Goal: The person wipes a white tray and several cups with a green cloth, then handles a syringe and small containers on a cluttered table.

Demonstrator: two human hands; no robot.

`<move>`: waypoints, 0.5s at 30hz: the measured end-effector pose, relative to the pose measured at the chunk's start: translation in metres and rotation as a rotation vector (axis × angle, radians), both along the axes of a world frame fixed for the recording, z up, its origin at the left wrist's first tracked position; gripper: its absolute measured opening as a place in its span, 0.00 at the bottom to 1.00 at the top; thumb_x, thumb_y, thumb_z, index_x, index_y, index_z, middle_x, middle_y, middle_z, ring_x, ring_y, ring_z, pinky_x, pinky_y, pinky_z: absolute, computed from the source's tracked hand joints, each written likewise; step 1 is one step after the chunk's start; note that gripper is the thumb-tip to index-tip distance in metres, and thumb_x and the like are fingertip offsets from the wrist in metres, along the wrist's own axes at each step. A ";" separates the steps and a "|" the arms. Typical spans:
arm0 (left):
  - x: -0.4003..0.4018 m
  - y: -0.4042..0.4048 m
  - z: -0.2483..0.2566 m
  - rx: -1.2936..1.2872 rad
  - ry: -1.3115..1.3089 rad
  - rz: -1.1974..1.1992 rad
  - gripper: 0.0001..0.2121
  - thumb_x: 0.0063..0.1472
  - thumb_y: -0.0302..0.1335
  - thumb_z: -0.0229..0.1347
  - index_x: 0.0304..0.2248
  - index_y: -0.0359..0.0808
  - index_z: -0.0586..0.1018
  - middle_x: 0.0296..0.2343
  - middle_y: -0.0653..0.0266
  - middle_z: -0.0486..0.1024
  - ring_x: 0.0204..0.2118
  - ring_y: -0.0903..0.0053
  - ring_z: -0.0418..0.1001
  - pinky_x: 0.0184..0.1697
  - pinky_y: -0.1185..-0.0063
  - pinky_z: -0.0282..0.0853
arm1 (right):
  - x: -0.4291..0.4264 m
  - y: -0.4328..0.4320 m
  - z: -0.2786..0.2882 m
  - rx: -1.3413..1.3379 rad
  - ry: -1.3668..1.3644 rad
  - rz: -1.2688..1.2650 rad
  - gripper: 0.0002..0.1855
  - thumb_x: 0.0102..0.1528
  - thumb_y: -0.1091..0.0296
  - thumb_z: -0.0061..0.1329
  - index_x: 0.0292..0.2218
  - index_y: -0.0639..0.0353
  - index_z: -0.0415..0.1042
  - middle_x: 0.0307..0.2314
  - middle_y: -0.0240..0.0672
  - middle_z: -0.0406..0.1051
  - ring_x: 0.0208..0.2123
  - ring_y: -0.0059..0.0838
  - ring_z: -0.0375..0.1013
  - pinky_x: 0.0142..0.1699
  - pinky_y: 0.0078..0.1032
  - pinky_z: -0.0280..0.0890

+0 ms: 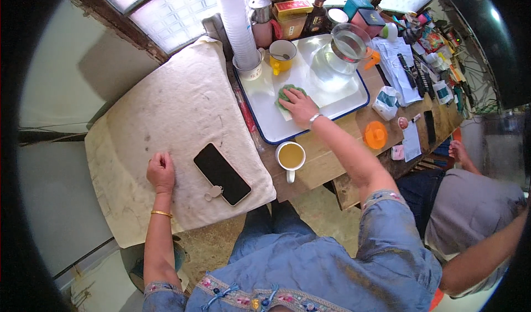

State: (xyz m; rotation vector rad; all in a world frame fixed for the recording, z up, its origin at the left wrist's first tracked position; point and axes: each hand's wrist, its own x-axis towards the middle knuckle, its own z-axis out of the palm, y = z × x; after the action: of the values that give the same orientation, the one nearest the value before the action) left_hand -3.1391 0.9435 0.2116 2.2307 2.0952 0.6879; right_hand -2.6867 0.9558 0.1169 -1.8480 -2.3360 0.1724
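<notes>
My right hand (303,108) rests on a green cloth (289,96), pressing it onto the white enamel tray (271,131) with a blue rim. On the tray stand a yellow mug (281,63) with a spoon in it, a glass pitcher (338,61) of clear liquid and a cup (250,72) holding a tall stack of plastic cups (238,30). My left hand (161,169), loosely curled with nothing seen in it, lies on the cream cloth (166,92). Between my arms are a smartphone (222,174) with a ring holder and a white mug (291,156) of yellowish drink.
An orange lid (375,135), a white packet (386,102), papers (396,63) and another phone (429,127) lie to the right. A dark bottle (316,15) and boxes line the window side. Another person (473,212) sits close on my right.
</notes>
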 end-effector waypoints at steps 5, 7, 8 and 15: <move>0.000 -0.001 0.001 -0.006 0.001 -0.008 0.13 0.53 0.32 0.52 0.16 0.38 0.63 0.14 0.63 0.65 0.19 0.67 0.65 0.22 0.72 0.60 | 0.043 0.008 0.003 0.041 0.115 -0.023 0.24 0.43 0.75 0.42 0.45 0.50 0.66 0.49 0.37 0.59 0.52 0.40 0.56 0.49 0.33 0.60; 0.001 0.001 -0.001 0.031 0.047 -0.011 0.13 0.53 0.32 0.52 0.16 0.38 0.64 0.14 0.63 0.65 0.19 0.67 0.65 0.22 0.72 0.60 | 0.042 0.020 0.005 0.036 0.034 -0.279 0.24 0.44 0.73 0.41 0.46 0.49 0.65 0.50 0.37 0.58 0.53 0.40 0.55 0.48 0.35 0.60; 0.002 0.001 -0.001 0.020 0.054 -0.013 0.13 0.53 0.32 0.52 0.16 0.38 0.64 0.14 0.63 0.65 0.19 0.67 0.65 0.22 0.72 0.60 | 0.043 0.022 -0.004 0.036 -0.009 -0.345 0.25 0.46 0.72 0.41 0.48 0.46 0.63 0.52 0.36 0.55 0.53 0.41 0.54 0.49 0.36 0.59; 0.000 0.000 0.001 0.007 0.014 0.000 0.13 0.53 0.33 0.51 0.16 0.38 0.64 0.13 0.63 0.65 0.19 0.67 0.65 0.21 0.71 0.60 | 0.023 0.008 -0.008 -0.067 0.127 -0.201 0.26 0.43 0.76 0.41 0.46 0.43 0.66 0.51 0.36 0.57 0.51 0.42 0.56 0.51 0.32 0.59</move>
State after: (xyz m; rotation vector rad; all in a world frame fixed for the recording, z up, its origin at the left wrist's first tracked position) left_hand -3.1391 0.9431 0.2128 2.2459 2.1028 0.6825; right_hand -2.6634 0.9641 0.1085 -2.0251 -2.0709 0.3361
